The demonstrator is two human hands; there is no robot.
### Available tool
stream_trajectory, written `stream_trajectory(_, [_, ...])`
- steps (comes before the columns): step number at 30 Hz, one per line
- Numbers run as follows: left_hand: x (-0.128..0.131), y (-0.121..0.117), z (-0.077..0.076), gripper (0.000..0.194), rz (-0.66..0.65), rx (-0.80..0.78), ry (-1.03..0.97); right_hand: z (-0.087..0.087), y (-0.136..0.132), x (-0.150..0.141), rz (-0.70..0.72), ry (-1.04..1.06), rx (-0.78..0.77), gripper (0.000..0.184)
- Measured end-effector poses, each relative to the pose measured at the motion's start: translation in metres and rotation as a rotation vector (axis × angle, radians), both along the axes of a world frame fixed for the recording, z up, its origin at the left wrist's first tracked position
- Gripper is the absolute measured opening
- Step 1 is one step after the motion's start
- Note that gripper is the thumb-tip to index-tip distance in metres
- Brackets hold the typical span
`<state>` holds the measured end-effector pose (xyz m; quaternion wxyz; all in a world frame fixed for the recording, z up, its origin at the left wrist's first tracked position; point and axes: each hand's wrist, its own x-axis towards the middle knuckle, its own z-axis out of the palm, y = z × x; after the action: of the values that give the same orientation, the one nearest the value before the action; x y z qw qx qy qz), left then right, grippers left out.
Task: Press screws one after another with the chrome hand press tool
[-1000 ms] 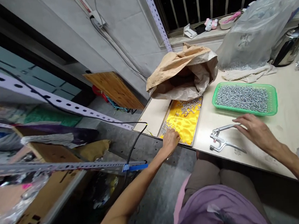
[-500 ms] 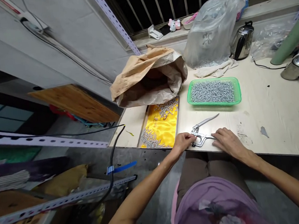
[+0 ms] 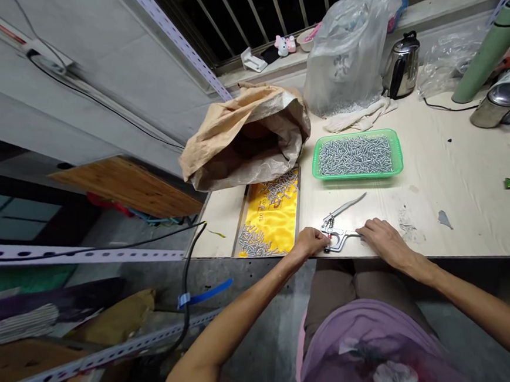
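On the near side, the left hand [image 3: 314, 241] pinches, contents hidden, at curved metal pliers [image 3: 339, 241]; the right hand [image 3: 381, 239] clasps one slim handle [image 3: 352, 233].

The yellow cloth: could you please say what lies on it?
On the yellow cloth, small metal pieces lie in two clusters; the brown bag hides the cloth's far end.

Small, makeshift workshop. Fitted with a pale workbench [image 3: 419, 148], on it a green plastic basket [image 3: 360, 176] heaped with small metal pins [image 3: 353, 155], spring-loaded hand pliers [image 3: 345, 207], and yellow satin cloth [image 3: 285, 212] strewn with more pins. Edged on the left by perforated metal shelving [image 3: 87, 251] and, dim and hard to make out, perhaps cardboard boxes [image 3: 12, 364]. Homely too: steel kettle [image 3: 405, 61], toy figurines [image 3: 285, 45] on the sill of a barred window [image 3: 253, 7].
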<state>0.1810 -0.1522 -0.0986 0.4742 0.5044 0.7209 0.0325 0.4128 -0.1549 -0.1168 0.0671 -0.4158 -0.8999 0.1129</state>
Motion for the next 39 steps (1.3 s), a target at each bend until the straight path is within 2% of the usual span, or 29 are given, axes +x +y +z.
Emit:
stream_trajectory(2, [-0.002, -0.001, -0.003, 0.022, 0.011, -0.058, -0.056, 0.003, 0.007, 0.001, 0.016, -0.004, -0.020, 0.023])
stream_trajectory(3, [-0.003, -0.002, -0.005, 0.023, 0.021, -0.077, -0.083, 0.004, 0.012, 0.002, 0.021, -0.003, -0.016, 0.033])
stream_trajectory(6, [-0.004, -0.006, -0.007, 0.022, 0.064, -0.090, -0.127, 0.007, 0.032, 0.004, 0.054, -0.031, -0.007, 0.083])
stream_trajectory(7, [-0.003, -0.007, -0.007, 0.022, 0.080, -0.091, -0.128, 0.008, 0.039, 0.003, 0.073, -0.052, -0.019, 0.092])
stream_trajectory(9, [-0.002, -0.008, -0.006, 0.022, 0.104, -0.090, -0.127, 0.009, 0.052, 0.001, 0.117, -0.099, -0.055, 0.100])
stream_trajectory(13, [0.001, -0.009, -0.002, 0.021, 0.111, -0.079, -0.149, 0.015, 0.066, -0.007, 0.144, -0.160, -0.061, 0.098])
stream_trajectory(17, [0.001, -0.012, 0.000, 0.026, 0.085, -0.065, -0.129, 0.026, 0.063, -0.013, 0.133, -0.197, -0.059, 0.080])
stream_trajectory(21, [-0.003, -0.016, 0.000, 0.031, 0.017, 0.027, -0.021, 0.032, 0.057, -0.014, 0.089, -0.185, -0.088, 0.069])
stream_trajectory(26, [-0.005, -0.015, -0.004, 0.035, -0.002, -0.007, -0.066, 0.030, 0.055, -0.013, 0.083, -0.186, -0.089, 0.071])
stream_trajectory(33, [-0.004, -0.017, -0.010, 0.023, 0.056, -0.003, -0.063, 0.022, 0.054, -0.004, 0.118, -0.118, -0.059, 0.086])
stream_trajectory(39, [-0.003, -0.019, -0.005, 0.023, 0.090, -0.028, -0.079, 0.023, 0.052, -0.004, 0.116, -0.119, -0.056, 0.085])
